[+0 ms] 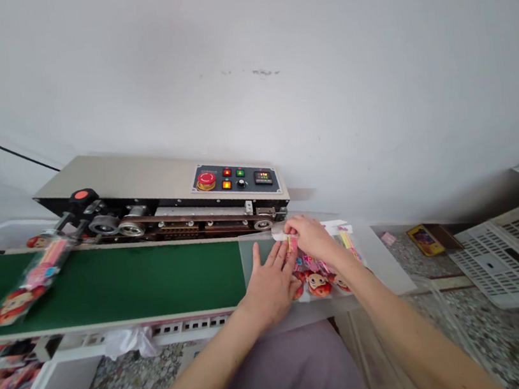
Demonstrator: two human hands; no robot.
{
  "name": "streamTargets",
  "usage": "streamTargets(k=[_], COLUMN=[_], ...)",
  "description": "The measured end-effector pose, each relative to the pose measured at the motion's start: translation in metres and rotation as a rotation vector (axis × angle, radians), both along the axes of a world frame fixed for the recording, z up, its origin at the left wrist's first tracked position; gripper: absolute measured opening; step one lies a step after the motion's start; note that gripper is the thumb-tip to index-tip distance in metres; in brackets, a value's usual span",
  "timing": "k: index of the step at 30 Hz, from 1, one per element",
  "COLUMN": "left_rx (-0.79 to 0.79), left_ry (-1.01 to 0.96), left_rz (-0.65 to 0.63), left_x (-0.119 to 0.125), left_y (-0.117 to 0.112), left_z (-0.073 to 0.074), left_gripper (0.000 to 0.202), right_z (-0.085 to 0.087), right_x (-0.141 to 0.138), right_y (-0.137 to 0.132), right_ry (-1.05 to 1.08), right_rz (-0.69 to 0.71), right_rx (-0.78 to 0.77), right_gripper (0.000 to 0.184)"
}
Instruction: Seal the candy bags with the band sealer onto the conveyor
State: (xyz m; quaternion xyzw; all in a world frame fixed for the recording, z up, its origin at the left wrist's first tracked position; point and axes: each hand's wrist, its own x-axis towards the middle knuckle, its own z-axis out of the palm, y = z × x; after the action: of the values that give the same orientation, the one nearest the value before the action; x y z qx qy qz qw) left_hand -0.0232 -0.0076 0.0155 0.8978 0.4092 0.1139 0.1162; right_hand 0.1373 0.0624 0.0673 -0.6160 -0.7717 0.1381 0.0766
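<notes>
My left hand (268,286) lies flat with fingers stretched out on a clear plastic packet of cartoon-printed items (320,276) at the right end of the green conveyor belt (122,281). My right hand (308,236) pinches the top edge of that packet near the sealer's intake. The continuous band sealer (163,195) stands behind the belt, its control panel (235,180) lit. A second filled packet (28,285) lies on the belt at the far left.
A white bin (6,384) with more colourful packets sits at the lower left under the belt. White slotted plastic crates (513,252) stand at the right on a speckled floor. A yellow box (424,239) lies by the wall.
</notes>
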Motion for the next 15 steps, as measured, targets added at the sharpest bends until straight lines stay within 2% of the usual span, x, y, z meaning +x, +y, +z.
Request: streamTargets(k=[3,9,13,15], left_rx=[0.016,0.016,-0.007,-0.008], left_ry=[0.002,0.015,0.033,0.048], left_rz=[-0.002,0.010,0.022,0.035], left_x=[0.000,0.000,0.002,0.007], left_y=[0.000,-0.001,-0.002,-0.002], left_z=[-0.001,-0.003,0.008,0.015], left_gripper=[0.060,0.059,0.059,0.057], right_z=[-0.005,-0.005,0.003,0.006], right_x=[0.000,0.002,0.017,0.027], right_y=[-0.003,-0.002,-0.004,-0.012], right_ry=[0.011,0.005,0.007,-0.015], right_rz=[-0.021,0.011,-0.005,-0.043], right_rx=[0.031,0.025,0.070,0.122], right_gripper=[0.032,0.025,0.040,0.041])
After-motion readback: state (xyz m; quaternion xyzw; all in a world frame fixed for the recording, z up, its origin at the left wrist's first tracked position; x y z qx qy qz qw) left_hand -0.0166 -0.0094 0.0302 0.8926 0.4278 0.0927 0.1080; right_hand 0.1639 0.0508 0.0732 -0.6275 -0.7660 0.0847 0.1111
